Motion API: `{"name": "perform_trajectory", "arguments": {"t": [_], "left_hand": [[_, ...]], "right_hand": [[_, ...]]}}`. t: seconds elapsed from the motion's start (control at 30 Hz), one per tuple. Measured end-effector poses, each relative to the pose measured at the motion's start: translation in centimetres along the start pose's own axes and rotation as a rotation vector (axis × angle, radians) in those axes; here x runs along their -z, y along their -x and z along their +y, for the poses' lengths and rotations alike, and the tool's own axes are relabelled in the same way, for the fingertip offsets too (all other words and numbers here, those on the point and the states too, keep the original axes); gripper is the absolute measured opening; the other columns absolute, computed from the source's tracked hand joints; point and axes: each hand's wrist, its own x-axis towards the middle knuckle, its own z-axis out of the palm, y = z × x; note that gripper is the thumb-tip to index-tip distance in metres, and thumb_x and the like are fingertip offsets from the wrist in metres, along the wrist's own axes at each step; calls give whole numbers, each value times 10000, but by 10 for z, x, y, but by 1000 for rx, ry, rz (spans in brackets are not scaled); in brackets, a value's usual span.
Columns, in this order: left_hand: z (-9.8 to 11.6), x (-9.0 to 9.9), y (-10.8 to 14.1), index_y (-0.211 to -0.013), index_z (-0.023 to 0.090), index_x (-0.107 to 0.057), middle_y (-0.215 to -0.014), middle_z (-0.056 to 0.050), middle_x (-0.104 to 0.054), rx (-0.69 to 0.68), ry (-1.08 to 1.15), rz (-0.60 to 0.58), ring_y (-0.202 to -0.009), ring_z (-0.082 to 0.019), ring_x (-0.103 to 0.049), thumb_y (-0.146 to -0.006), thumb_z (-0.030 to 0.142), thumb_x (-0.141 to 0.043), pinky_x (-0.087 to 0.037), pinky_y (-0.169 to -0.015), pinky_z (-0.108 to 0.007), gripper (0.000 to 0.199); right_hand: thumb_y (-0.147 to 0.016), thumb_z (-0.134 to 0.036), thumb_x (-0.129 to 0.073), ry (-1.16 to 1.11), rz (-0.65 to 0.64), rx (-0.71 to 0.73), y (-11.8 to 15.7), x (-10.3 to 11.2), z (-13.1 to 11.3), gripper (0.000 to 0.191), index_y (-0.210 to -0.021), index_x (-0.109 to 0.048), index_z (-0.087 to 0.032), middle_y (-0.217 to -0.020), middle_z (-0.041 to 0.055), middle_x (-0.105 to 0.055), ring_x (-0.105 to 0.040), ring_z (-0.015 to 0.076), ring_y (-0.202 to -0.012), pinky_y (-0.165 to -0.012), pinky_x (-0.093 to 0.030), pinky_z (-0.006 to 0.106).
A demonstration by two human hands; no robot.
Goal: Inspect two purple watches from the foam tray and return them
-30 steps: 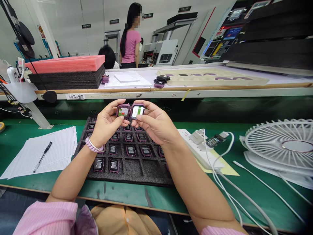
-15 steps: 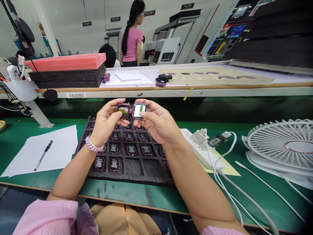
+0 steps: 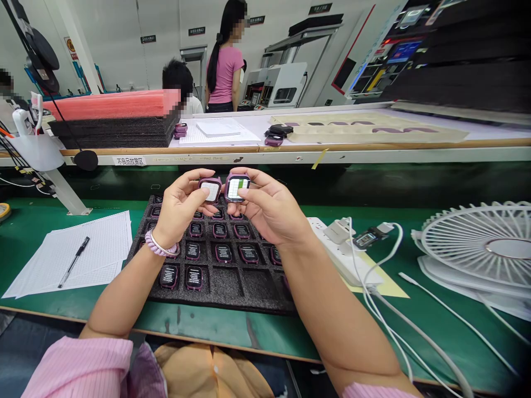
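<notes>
My left hand [image 3: 182, 202] grips a purple-framed smartwatch [image 3: 211, 189] without a strap, its screen lit nearly all white, my thumb on the glass. Close beside it, my right hand [image 3: 263, 202] holds a second purple smartwatch [image 3: 238, 186], whose screen shows a white grid with a green column; that thumb also rests on its screen. Both are held above a black foam tray [image 3: 259, 301], where several more smartwatches [image 3: 193, 277] lie face up in square slots with small white text on dark screens. My forearms cover parts of the tray's sides.
Left of the tray lie gridded papers [image 3: 95, 237] with a pen [image 3: 73, 262]. On the right are a power strip [image 3: 332, 251], white cables and a white fan [image 3: 481, 237]. A shelf [image 3: 232, 157] runs across the back, bearing pink and black foam [image 3: 120, 105]. Other people are beyond it.
The left watch's screen has gone from a dark view with red and green blocks to nearly all white. My hands have hardly moved. Behind the shelf, a seated person's head has turned.
</notes>
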Motion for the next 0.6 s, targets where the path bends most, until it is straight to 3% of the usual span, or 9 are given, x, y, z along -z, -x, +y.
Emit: {"name": "perform_trajectory", "arguments": {"t": [0.13,0.27,0.6], "left_hand": [[-2,-1,0,-1053,160,-622,-826,-10,-635,-16,-49,35,-529,-92,-601,-804,443,-791,-541,-478,-166,413],[-4,-1,-1,-1059,162,-611,-854,-8,-634,-41,-72,38,-529,-81,-597,-797,379,-802,-533,-483,-152,390],[-9,2,-3,-1241,207,-568,-1068,-51,-654,-96,-105,16,-666,-96,-654,-780,254,-760,-564,-600,-164,501]], "right_hand": [[-759,-424,-893,-24,-11,-2,-1,1,2,500,-1085,-606,-177,-864,25,-669,-603,130,-557,-528,-528,228],[-774,-463,-908,-6,-17,8,0,2,3,525,-1092,-601,-180,-871,25,-667,-604,128,-562,-528,-528,224],[-727,-312,-886,60,-19,29,1,3,2,602,-1212,-546,-208,-1058,56,-664,-649,151,-707,-629,-563,251]]}}
